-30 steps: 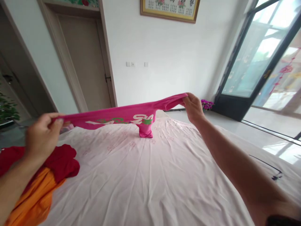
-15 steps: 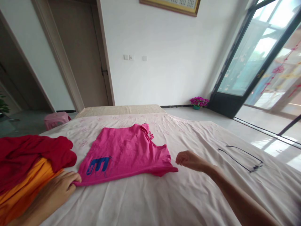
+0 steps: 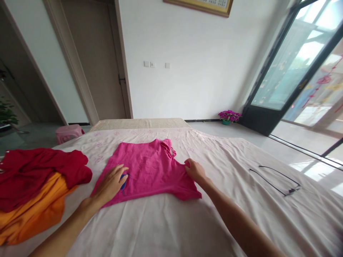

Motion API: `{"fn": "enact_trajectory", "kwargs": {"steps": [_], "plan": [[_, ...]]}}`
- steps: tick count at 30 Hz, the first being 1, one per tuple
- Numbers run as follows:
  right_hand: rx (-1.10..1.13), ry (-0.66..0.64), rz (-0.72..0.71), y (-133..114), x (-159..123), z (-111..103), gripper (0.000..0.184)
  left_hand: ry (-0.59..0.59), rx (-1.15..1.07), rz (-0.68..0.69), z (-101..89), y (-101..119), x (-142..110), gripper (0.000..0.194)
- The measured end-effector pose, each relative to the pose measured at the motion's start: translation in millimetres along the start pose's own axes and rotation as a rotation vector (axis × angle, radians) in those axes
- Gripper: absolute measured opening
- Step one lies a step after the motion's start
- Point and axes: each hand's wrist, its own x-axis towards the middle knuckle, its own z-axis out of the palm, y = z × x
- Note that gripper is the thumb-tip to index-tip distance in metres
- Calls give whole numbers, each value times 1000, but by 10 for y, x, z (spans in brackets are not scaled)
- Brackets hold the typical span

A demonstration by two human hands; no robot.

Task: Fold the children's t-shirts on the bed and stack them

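A pink T-shirt [image 3: 152, 171] lies folded lengthwise on the bed sheet [image 3: 166, 228], its neckline with a small tie toward the right. My left hand [image 3: 112, 182] rests on the shirt's lower left part with its fingers stretched out, covering most of a blue print. At the right end, my right hand [image 3: 195, 170] pinches the upper edge of the sleeve between thumb and fingers. The sleeve spreads below that hand toward the front.
Left of the shirt lie a dark red garment [image 3: 48, 171] and an orange garment [image 3: 40, 210], heaped together. Eyeglasses [image 3: 291, 189] sit on the sheet at the right. A pink plastic stool [image 3: 69, 133] stands beyond the left edge, and potted purple flowers [image 3: 229, 116] stand by the wall.
The pink T-shirt, stretched in the air between both hands, came down flat. My left hand let go of its corner and moved onto the shirt; my right hand released it, then took the sleeve edge.
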Motion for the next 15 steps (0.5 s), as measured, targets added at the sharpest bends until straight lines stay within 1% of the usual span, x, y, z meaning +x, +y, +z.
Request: {"fn": "enact_trajectory", "kwargs": {"steps": [2, 4, 6, 8, 9, 11, 13, 15], "plan": [[13, 47, 15, 125, -33, 9, 32, 2, 82, -33, 179, -27, -48, 53], [6, 53, 35, 294, -75, -17, 31, -40, 171, -86, 294, -56, -120, 57], [-24, 20, 60, 431, -127, -55, 30, -79, 240, -122, 341, -62, -177, 58], [-79, -1, 78, 476, -179, -93, 33, -104, 273, -134, 340, -44, -203, 59], [-118, 15, 70, 455, -200, -111, 35, -114, 282, -138, 331, -31, -205, 59], [-191, 74, -5, 333, -220, -138, 39, -130, 291, -146, 315, -5, -199, 59], [-215, 110, -127, 129, -189, -150, 39, -136, 298, -150, 310, 8, -192, 59], [-171, 82, -224, -111, -88, -144, 37, -131, 298, -147, 317, 8, -192, 58]]}}
